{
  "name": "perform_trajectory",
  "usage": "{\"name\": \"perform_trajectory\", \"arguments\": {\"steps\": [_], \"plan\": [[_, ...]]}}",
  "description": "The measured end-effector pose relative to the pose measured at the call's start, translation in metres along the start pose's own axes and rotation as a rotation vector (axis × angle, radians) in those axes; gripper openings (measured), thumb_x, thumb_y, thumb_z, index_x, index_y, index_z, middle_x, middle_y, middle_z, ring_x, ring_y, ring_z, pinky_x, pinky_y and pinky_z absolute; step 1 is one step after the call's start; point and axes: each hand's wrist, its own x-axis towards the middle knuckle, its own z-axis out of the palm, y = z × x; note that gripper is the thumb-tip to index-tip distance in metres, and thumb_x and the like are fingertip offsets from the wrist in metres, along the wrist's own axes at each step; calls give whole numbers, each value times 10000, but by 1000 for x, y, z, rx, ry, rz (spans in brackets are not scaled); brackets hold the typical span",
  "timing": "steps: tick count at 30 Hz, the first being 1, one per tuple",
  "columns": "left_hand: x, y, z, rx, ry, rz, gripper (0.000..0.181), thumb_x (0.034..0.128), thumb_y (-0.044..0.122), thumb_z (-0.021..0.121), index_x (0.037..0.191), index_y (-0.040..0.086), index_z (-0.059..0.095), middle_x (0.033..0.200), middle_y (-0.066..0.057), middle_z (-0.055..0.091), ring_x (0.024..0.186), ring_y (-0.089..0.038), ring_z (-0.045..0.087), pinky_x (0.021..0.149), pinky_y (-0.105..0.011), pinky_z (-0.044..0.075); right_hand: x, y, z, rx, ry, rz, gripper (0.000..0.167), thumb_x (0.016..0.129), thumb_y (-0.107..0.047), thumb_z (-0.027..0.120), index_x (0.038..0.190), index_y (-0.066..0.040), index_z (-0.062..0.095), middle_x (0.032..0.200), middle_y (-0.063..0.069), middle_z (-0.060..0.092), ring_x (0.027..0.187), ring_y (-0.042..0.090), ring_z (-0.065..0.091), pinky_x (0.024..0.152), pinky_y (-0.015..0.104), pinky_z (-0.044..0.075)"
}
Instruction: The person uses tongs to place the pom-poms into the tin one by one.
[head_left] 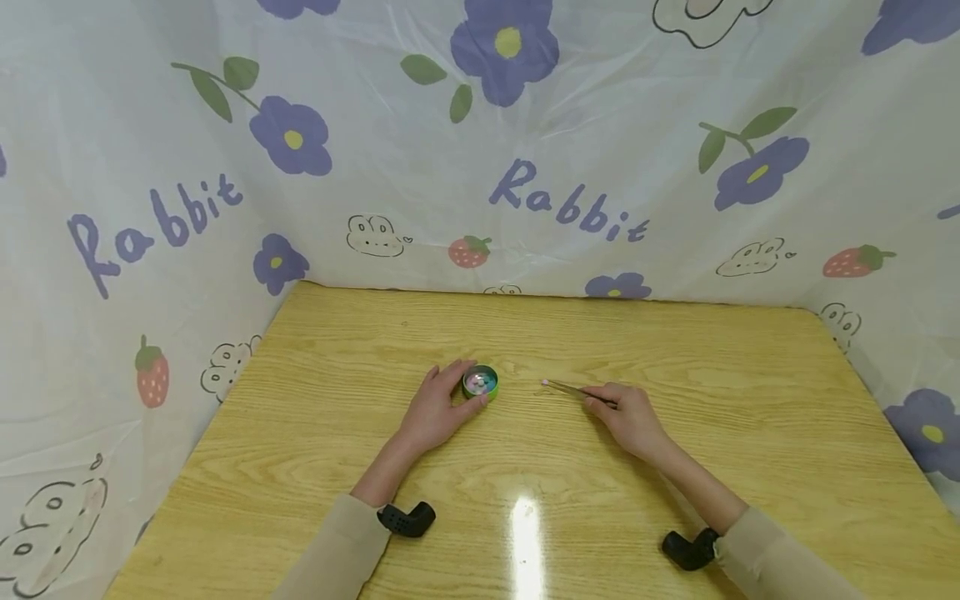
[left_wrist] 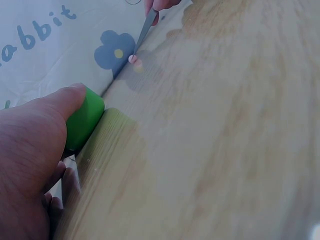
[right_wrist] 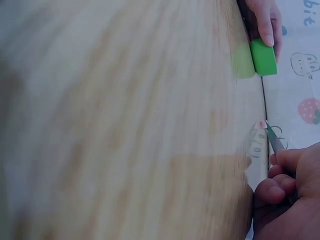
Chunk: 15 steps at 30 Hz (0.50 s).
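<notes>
In the head view my left hand [head_left: 437,410] holds a small round green container [head_left: 491,395], thumb on the near side and fingers round the far side. Small pink, white and bluish bits show inside it. The container's green wall [left_wrist: 87,120] stands on the table under my thumb in the left wrist view. My right hand [head_left: 632,422] pinches a pair of metal tweezers [head_left: 567,389], which point left toward the container. A tiny pale pink bead [left_wrist: 132,58] sits at the tweezer tips, to the right of the container and apart from it.
The wood-grain table [head_left: 337,350] reaches back to a white curtain [head_left: 390,175] printed with flowers, strawberries and rabbits, which also stands along both sides. A black device [head_left: 408,519] is on the left wrist and another black device [head_left: 688,550] on the right.
</notes>
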Motion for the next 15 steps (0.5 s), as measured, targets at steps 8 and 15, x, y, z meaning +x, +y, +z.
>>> {"name": "perform_trajectory", "arguments": {"steps": [8,15], "plan": [[-1,1,0,-2,4,-2,645,976,348,729,1513,69,504,1542,-177,476,1434,-347,430,1257,-493,143,0,-3,0,-13,18,14,196,963,-36,706,1133,37,773,791,21,674,554,86,391,521,236,329],[-1,2,0,-1,7,5,646,971,342,738,1506,57,510,1535,-183,484,1428,-346,439,1254,-506,146,-1,-4,0,-8,32,31,194,964,-48,710,1127,31,778,812,28,693,573,99,403,535,240,331]]}}
